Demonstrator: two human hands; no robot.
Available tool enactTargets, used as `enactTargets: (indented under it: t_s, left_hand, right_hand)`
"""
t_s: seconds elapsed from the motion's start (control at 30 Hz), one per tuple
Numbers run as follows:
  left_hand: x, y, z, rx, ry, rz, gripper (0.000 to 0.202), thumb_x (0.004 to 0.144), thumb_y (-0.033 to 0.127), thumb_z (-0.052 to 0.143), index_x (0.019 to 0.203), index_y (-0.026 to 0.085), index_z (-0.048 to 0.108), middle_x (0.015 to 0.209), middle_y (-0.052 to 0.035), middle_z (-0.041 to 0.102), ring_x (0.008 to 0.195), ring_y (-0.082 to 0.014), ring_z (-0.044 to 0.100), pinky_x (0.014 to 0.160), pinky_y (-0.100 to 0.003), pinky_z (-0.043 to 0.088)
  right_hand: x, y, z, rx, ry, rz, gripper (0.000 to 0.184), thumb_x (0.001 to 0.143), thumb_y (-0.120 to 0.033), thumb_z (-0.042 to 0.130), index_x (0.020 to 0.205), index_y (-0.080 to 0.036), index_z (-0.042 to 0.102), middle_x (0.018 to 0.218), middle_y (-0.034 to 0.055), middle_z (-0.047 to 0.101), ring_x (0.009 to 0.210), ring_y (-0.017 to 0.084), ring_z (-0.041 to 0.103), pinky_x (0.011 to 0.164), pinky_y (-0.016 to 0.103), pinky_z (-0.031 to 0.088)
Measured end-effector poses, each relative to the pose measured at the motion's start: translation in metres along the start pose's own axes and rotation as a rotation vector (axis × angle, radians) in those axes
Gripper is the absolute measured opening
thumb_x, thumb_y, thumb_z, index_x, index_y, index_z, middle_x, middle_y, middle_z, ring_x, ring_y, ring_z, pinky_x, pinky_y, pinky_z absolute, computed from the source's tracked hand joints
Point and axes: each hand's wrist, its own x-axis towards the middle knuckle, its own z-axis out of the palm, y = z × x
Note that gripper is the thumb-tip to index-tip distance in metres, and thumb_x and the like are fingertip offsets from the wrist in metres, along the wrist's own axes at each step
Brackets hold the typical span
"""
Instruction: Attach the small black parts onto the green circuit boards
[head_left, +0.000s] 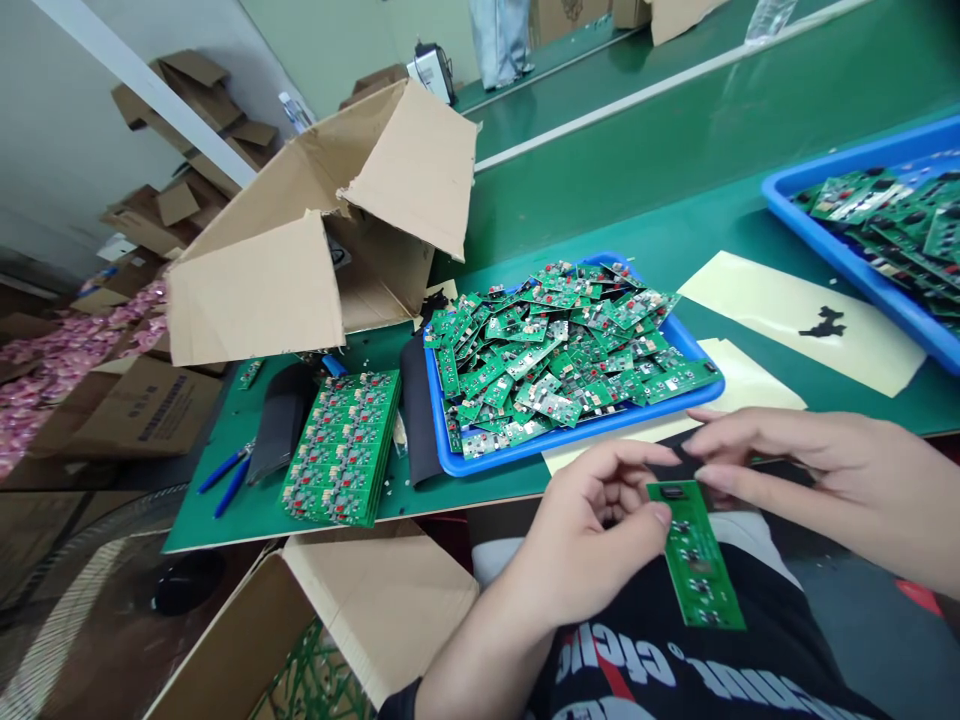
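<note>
Pinching a green circuit board (pixel 701 565) between bent fingers and thumb of the left hand (pixel 600 520), over the lap at near right. Holding the right hand (pixel 795 465) just beside its far end, fingers loosely parted; can't tell if touching. Can spot white lettering (pixel 637 657) on the black shirt (pixel 780 615), only partly legible. Can't read the left box's (pixel 135 405) blurry print (pixel 171 410).

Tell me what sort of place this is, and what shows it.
Probably an electronics workshop: a blue tray heaped with green circuit boards, a stack of board panels, and a blue-handled hand tool on the green worktop.
</note>
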Motion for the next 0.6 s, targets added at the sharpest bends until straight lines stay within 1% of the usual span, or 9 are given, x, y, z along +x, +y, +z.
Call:
enactTargets:
  t_s: [0.07,0.1,0.17,0.27,0.33,0.4,0.47,0.53,0.6]
  left_hand:
    - [0.001,0.001,0.001,0.02,0.042,-0.012,0.028,0.073,0.012,0.062,0.1,0.017,0.065,0.076,0.0011,0.052,0.063,-0.0084,0.044,0.06,-0.023,0.036]
    - [0.001,0.001,0.001,0.02,0.054,-0.022,0.027,0.072,0.012,0.063,0.099,0.016,0.066,0.075,0.0013,0.051,0.063,-0.0086,0.043,0.06,-0.023,0.037]
    - [0.001,0.002,0.003,0.006,0.068,-0.032,0.027,0.071,0.011,0.064,0.098,0.016,0.066,0.074,0.0014,0.051,0.064,-0.0091,0.044,0.061,-0.023,0.037]
    - [0.0,0.004,0.004,-0.016,0.101,-0.013,0.032,0.07,0.01,0.065,0.101,0.018,0.065,0.076,0.0013,0.053,0.065,-0.0096,0.046,0.061,-0.023,0.038]
    - [-0.001,0.006,0.002,-0.033,0.137,0.014,0.034,0.069,0.01,0.065,0.102,0.019,0.064,0.077,0.0019,0.052,0.065,-0.0094,0.046,0.059,-0.022,0.038]
    - [-0.001,0.008,0.0,-0.046,0.16,0.027,0.03,0.069,0.01,0.065,0.098,0.018,0.064,0.074,0.0027,0.051,0.064,-0.0091,0.046,0.059,-0.021,0.039]
    - [0.0,0.009,0.0,-0.049,0.155,0.022,0.023,0.069,0.011,0.065,0.092,0.017,0.064,0.071,0.0025,0.052,0.064,-0.0091,0.046,0.059,-0.021,0.04]
    - [0.001,0.007,0.0,-0.045,0.143,0.01,0.019,0.069,0.013,0.065,0.088,0.016,0.064,0.071,0.0018,0.054,0.063,-0.0091,0.047,0.06,-0.022,0.04]
    - [0.003,0.005,0.002,-0.041,0.135,-0.007,0.018,0.069,0.015,0.066,0.088,0.015,0.063,0.07,0.0017,0.055,0.061,-0.009,0.047,0.059,-0.023,0.039]
  right_hand:
    - [0.0,0.0,-0.001,-0.099,0.079,-0.083,0.029,0.083,-0.056,0.06,0.078,-0.031,0.074,0.074,-0.0008,0.074,0.056,0.016,0.067,0.053,0.023,0.056]
    - [-0.001,0.0,0.0,-0.137,0.121,-0.114,0.031,0.085,-0.056,0.057,0.077,-0.031,0.073,0.071,-0.0012,0.073,0.054,0.016,0.067,0.05,0.023,0.054]
    - [-0.003,0.0,0.001,-0.211,0.168,-0.161,0.032,0.089,-0.053,0.054,0.077,-0.029,0.071,0.073,-0.0007,0.074,0.054,0.016,0.067,0.047,0.022,0.053]
    - [-0.004,0.003,0.002,-0.308,0.214,-0.178,0.03,0.091,-0.049,0.052,0.097,-0.026,0.071,0.08,0.0016,0.076,0.055,0.016,0.069,0.046,0.022,0.053]
    - [-0.004,0.004,0.002,-0.356,0.21,-0.214,0.031,0.093,-0.047,0.051,0.104,-0.025,0.07,0.083,0.0018,0.077,0.057,0.016,0.07,0.05,0.022,0.055]
    - [-0.004,0.005,0.002,-0.377,0.181,-0.262,0.028,0.094,-0.045,0.05,0.095,-0.026,0.071,0.082,0.0001,0.077,0.059,0.015,0.071,0.053,0.022,0.056]
    - [-0.006,0.003,0.002,-0.374,0.155,-0.289,0.025,0.094,-0.041,0.051,0.086,-0.027,0.071,0.083,-0.001,0.076,0.064,0.016,0.072,0.054,0.022,0.056]
    - [-0.008,0.0,0.004,-0.368,0.137,-0.313,0.02,0.094,-0.035,0.052,0.087,-0.026,0.068,0.085,-0.001,0.075,0.068,0.015,0.071,0.054,0.021,0.055]
    - [-0.011,-0.002,0.006,-0.389,0.125,-0.38,0.016,0.095,-0.029,0.051,0.09,-0.025,0.066,0.09,0.0003,0.074,0.075,0.016,0.07,0.061,0.023,0.056]
